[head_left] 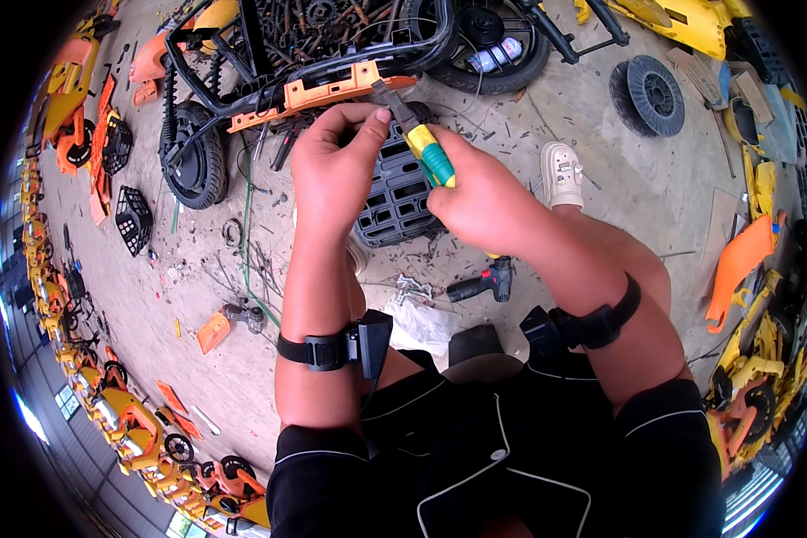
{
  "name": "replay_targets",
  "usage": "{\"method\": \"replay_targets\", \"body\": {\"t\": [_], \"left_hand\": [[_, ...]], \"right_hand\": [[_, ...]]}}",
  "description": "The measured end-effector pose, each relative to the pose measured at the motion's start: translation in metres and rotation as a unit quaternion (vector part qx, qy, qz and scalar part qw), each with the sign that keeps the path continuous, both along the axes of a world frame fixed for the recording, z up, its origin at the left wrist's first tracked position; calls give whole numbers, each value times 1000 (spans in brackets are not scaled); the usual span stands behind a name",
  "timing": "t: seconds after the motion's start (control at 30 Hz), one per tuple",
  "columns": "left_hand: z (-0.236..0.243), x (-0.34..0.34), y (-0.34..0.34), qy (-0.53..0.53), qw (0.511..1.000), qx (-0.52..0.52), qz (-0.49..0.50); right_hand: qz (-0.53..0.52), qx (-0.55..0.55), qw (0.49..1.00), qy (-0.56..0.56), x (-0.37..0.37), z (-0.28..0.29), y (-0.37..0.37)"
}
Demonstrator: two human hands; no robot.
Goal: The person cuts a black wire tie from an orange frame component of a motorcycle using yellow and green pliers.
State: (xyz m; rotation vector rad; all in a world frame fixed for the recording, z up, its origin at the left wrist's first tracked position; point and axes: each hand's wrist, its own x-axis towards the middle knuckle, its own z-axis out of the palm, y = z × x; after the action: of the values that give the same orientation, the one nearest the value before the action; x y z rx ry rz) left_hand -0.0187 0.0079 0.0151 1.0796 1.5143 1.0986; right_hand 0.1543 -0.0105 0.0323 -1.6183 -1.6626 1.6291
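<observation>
My right hand (pixel 482 195) is wrapped round the green and yellow handle of a flat-bladed tool (pixel 437 163), its grey blade pointing up and away to the left. Beside that blade, my left hand (pixel 336 166) is closed, thumb and forefinger pinched together. Whatever it may hold between them is too small or hidden to name. Below both hands, a black slotted plastic crate (pixel 390 211) lies on the floor. Just beyond the fingers runs an orange plastic strip (pixel 332 88), set along a black tubular vehicle frame (pixel 314 70).
A cordless drill (pixel 489 282) and a white plastic bag (pixel 421 325) lie near my feet. Wheels (pixel 193 161) stand by the frame, with a wire-like spool (pixel 655 96) at right. Loose screws and scraps litter the concrete; yellow and orange vehicles (pixel 125 408) line the left.
</observation>
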Motion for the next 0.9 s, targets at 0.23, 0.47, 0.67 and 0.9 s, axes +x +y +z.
{"method": "replay_targets", "body": {"t": [0.23,0.47,0.67,0.9], "left_hand": [[2,1,0,24,1000,-10,-7],[4,1,0,29,999,-18,-6],[3,-2,0,35,999,-14,-12],[1,-3,0,12,1000,-8,-15]], "right_hand": [[9,52,998,-20,1,-4,-2],[22,69,997,-17,2,-7,-2],[39,96,994,-25,3,-9,-1],[18,77,996,-34,4,-6,-2]]}}
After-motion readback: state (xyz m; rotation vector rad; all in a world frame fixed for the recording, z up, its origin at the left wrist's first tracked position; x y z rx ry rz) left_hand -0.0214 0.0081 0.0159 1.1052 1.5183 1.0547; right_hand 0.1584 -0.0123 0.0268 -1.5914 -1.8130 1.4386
